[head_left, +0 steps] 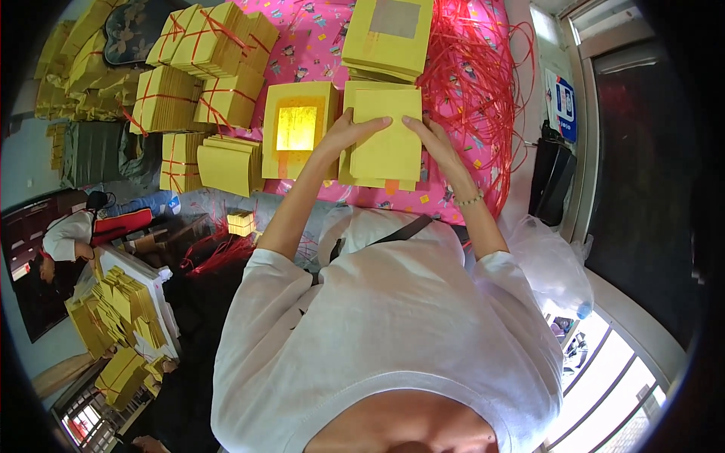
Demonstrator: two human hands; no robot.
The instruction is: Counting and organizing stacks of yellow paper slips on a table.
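Observation:
My left hand [350, 134] and my right hand [436, 141] grip a stack of yellow paper [387, 155] from its two sides. Both thumbs press on the top sheet, while the other fingers are mostly hidden behind the edges. The held stack overlaps more yellow paper [380, 87] lying on the pink patterned cloth [302, 45]. Close by my left wrist is another yellow stack [269, 113], which carries an orange-bordered square with a bright golden middle [296, 128]. A bead bracelet [470, 200] circles my right wrist.
Bundles tied with red strips [170, 98] crowd the left. A tall yellow stack [387, 45] stands at the far side. Loose red strips [476, 90] spread along the right. A clear plastic bag [555, 264] hangs near my right elbow. Another person [72, 238] is beside a paper-covered table at lower left.

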